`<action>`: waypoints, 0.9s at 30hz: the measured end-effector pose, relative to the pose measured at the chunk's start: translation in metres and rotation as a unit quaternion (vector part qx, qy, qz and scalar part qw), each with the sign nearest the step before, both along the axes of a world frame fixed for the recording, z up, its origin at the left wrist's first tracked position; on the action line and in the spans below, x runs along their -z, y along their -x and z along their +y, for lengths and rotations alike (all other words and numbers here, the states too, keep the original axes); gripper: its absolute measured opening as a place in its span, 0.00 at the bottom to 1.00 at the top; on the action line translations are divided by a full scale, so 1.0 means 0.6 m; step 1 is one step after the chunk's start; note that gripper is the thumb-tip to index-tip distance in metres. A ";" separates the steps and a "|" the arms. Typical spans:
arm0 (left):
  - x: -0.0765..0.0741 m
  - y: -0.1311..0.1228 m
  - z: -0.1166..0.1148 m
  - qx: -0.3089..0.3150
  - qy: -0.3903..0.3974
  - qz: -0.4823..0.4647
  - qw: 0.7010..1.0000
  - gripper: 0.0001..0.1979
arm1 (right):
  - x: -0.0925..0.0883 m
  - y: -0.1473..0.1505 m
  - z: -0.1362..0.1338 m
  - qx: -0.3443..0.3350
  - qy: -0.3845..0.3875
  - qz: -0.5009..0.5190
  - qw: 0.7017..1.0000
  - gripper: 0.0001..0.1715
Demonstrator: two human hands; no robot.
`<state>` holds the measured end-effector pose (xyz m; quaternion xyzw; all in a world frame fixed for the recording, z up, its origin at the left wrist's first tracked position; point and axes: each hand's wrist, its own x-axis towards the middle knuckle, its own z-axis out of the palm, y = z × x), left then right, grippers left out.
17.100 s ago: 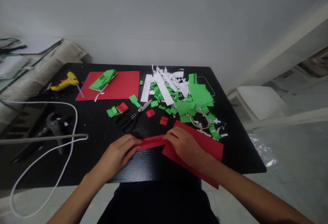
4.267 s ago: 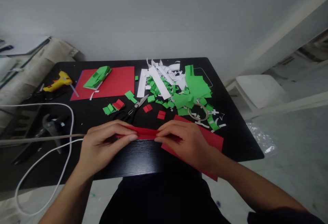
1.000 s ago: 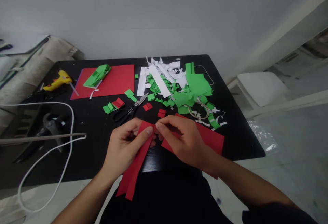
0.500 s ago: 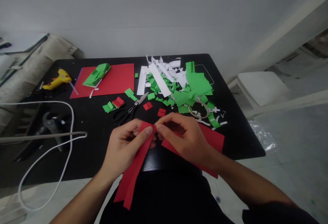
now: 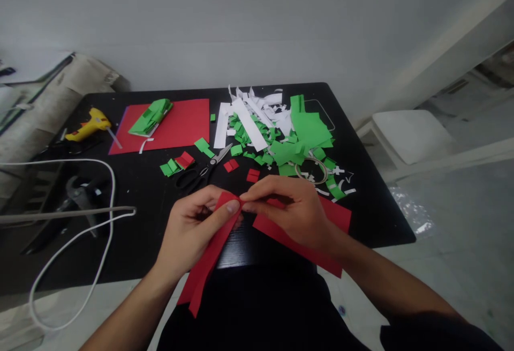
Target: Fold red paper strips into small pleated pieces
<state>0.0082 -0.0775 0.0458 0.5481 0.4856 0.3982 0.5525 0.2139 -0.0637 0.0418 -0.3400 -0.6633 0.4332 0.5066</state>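
A folded red paper strip (image 5: 209,257) slants down toward my lap, its two lower ends slightly apart. My left hand (image 5: 191,228) is closed on its upper part, the thumb pressed flat on top. At the strip's top right corner, the thumb and forefinger of my right hand (image 5: 295,209) pinch the edge of the paper. Beneath my right hand and wrist lies a larger red paper sheet (image 5: 335,219) on the table. Black-handled scissors (image 5: 204,171) lie partly open just beyond my left hand. Small red paper pieces (image 5: 252,175) rest near my fingertips.
Green and white paper scraps (image 5: 261,126) heap at the table's back, beside a tape roll (image 5: 324,175). Farther left are a red sheet (image 5: 187,123) with folded green paper (image 5: 150,118), a yellow glue gun (image 5: 90,126), pliers (image 5: 82,201) and a looping white cable (image 5: 112,190).
My right thumb and forefinger have straightened into a pinch at the strip's top corner. The strip's lower ends have risen slightly and drawn a little left. My left hand keeps its grip.
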 end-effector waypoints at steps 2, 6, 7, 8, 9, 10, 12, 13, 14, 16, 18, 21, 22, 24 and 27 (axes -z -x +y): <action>0.000 0.000 0.001 0.000 -0.001 0.005 1.000 0.12 | 0.001 0.000 0.000 -0.001 -0.003 0.005 1.000 0.06; 0.001 0.002 0.001 -0.004 -0.014 0.019 1.000 0.12 | 0.003 0.000 0.000 -0.004 -0.006 0.007 1.000 0.07; 0.001 0.003 0.001 -0.005 -0.019 0.024 1.000 0.12 | 0.003 0.000 0.000 -0.005 -0.005 0.005 1.000 0.07; 0.000 0.003 0.000 -0.004 -0.022 0.029 0.999 0.12 | 0.002 0.000 0.000 -0.005 -0.003 0.003 1.000 0.07; 0.000 0.004 -0.001 -0.001 -0.024 0.031 0.999 0.12 | 0.002 0.000 0.000 -0.003 -0.002 0.000 1.000 0.07; -0.001 0.004 -0.001 0.002 -0.026 0.033 0.999 0.12 | 0.002 -0.001 0.000 -0.002 -0.002 -0.002 1.000 0.07; -0.002 0.004 -0.001 0.007 -0.029 0.035 0.999 0.12 | 0.001 -0.001 0.000 0.003 -0.007 -0.006 1.000 0.08; -0.003 0.003 -0.001 0.007 -0.030 0.036 0.999 0.12 | 0.001 -0.001 0.001 0.005 -0.009 -0.007 1.000 0.08; -0.003 0.003 0.000 0.007 -0.030 0.038 0.999 0.12 | 0.001 -0.001 0.001 0.005 -0.011 -0.008 1.000 0.08; -0.004 0.002 0.000 0.006 -0.032 0.040 0.999 0.12 | 0.001 -0.001 0.001 0.005 -0.014 -0.010 1.000 0.08; -0.004 0.001 0.001 0.006 -0.032 0.038 0.999 0.12 | 0.002 -0.001 0.001 0.005 -0.014 -0.011 1.000 0.08; -0.002 0.001 0.000 0.006 -0.032 0.033 0.999 0.11 | 0.003 -0.001 0.000 0.005 -0.015 -0.010 1.000 0.07; -0.001 0.001 0.000 0.005 -0.032 0.031 0.999 0.11 | 0.003 -0.001 0.000 0.004 -0.015 -0.010 1.000 0.07; 0.000 0.002 0.000 0.002 -0.031 0.027 0.999 0.12 | 0.004 -0.001 -0.001 0.003 -0.014 -0.010 1.000 0.06; 0.000 0.003 0.000 0.001 -0.019 0.018 1.000 0.12 | 0.006 -0.001 -0.002 -0.003 -0.002 -0.010 1.000 0.05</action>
